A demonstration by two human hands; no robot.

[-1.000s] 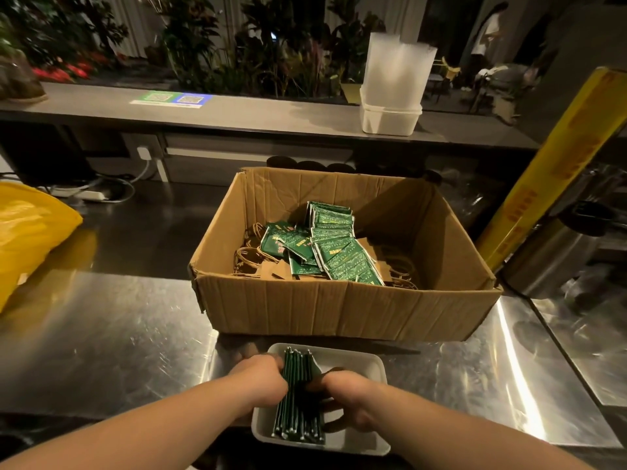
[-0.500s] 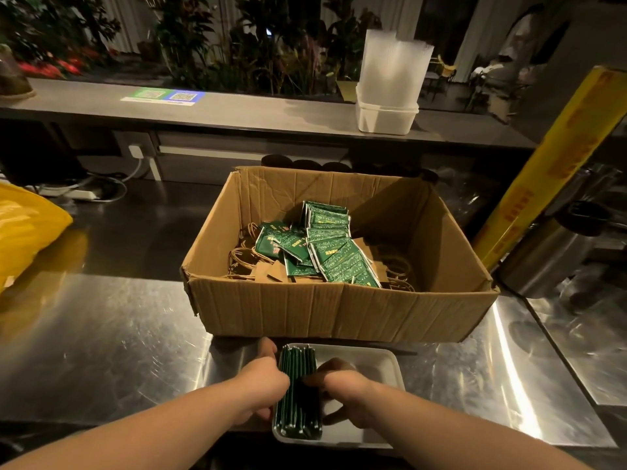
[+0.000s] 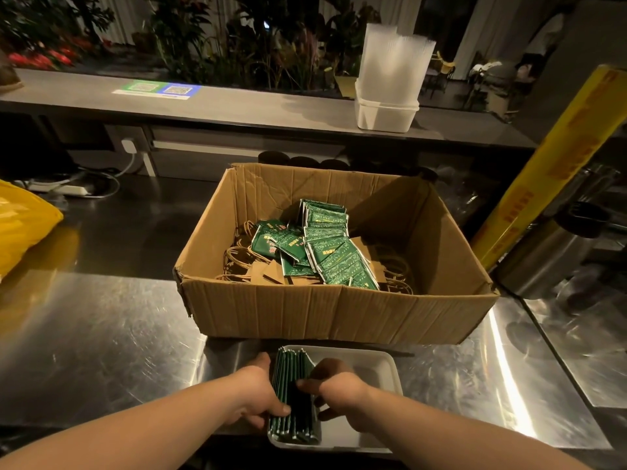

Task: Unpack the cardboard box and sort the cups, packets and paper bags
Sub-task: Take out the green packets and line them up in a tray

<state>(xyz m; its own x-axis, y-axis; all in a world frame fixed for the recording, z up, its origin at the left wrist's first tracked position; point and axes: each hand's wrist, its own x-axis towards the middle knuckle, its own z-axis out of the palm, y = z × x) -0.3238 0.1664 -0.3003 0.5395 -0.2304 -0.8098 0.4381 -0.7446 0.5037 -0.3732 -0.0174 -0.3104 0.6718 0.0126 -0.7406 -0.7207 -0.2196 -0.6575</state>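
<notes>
Presently, by position:

Box (image 3: pixel 322 313): cardboard, open, stood mid-tabletop (image 3: pixel 101 351). It held loose green packets (image 3: pixel 325 252) heaped over brown paper bags (image 3: pixel 244 262) with twisted handles.

Tray (image 3: pixel 373 364): white, shallow, lay at the near edge, just in front of the box.

Stack (image 3: pixel 292 368): green packets stood on edge along the tray's left side, clasped from both sides. The left hand (image 3: pixel 258 391) gripped its left face, thumb laid across the top. The right hand (image 3: pixel 336 388) gripped the right face, fingers curled against it.

Cups (image 3: pixel 393 62): translucent, nested in rows in a white tub on the far shelf, well apart from the box.

Yellow bag (image 3: pixel 20 228): lay at the tabletop's left edge.

Yellow roll (image 3: pixel 549 171): leaned to the right of the box, beside a metal jug (image 3: pixel 543 259).
</notes>
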